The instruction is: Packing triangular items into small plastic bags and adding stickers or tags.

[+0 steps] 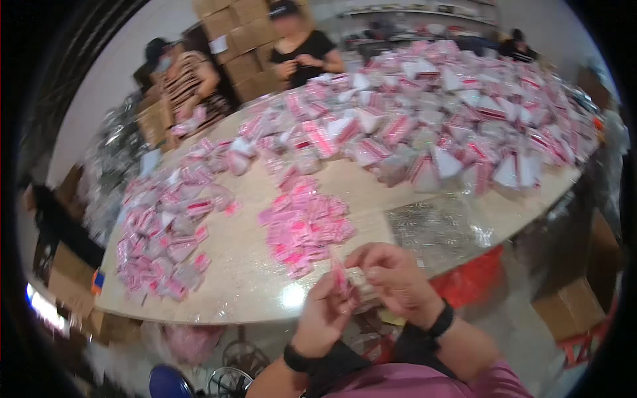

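Just off the table's near edge, my left hand [325, 310] grips a small pink packet [340, 273] standing upright between thumb and fingers. To its right my right hand [390, 273] is closed, thumb and fingertips drawn together close to the packet's side. Blur hides what those right fingertips hold, if anything. Beyond my hands lies a pile of small flat pink packets [306, 222] on the pale wooden table [245, 265]. Dark bands circle both my wrists.
A large heap of clear bags with pink and white contents [398, 126] covers the far side. Similar bags [166, 245] lie at left. A clear plastic sheet [434, 229] lies at right. Two people stand across the table. Cardboard boxes [569, 308] stand at right.
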{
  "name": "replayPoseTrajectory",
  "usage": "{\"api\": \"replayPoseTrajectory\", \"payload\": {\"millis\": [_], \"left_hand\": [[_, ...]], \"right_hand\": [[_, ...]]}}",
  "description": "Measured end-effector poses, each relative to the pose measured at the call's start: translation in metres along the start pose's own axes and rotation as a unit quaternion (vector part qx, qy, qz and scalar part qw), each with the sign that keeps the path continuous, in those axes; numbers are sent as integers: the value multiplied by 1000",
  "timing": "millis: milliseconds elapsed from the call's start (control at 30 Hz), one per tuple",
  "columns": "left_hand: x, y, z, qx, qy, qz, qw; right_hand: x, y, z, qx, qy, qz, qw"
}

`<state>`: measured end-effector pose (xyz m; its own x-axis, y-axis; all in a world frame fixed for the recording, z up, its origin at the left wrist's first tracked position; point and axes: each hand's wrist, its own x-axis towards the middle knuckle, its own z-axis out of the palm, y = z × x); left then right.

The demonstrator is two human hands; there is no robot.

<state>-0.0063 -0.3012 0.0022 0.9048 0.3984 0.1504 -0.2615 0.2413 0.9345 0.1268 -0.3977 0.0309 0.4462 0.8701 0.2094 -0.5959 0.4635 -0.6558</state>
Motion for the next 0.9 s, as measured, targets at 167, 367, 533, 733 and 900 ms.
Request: {"api": "replayPoseTrajectory", "payload": {"millis": [167, 367, 533, 733, 900], "left_hand": [[-6, 3, 15, -122, 145, -121, 974], [6, -26, 17, -253, 45, -228, 939], [33, -20, 86, -274, -229, -301, 884], [42, -18, 163, 287, -365, -112, 879], [41, -46, 181, 227, -330, 178, 899]], "right_hand": [[5, 17, 8, -173, -7, -57, 983], [-25, -5, 1, -135, 10, -91, 987], [-66, -53, -9, -178, 99, -276, 939], [-151, -107, -28, -202, 286, -285, 892], [-187, -99, -41, -220, 371, -188, 882]]}}
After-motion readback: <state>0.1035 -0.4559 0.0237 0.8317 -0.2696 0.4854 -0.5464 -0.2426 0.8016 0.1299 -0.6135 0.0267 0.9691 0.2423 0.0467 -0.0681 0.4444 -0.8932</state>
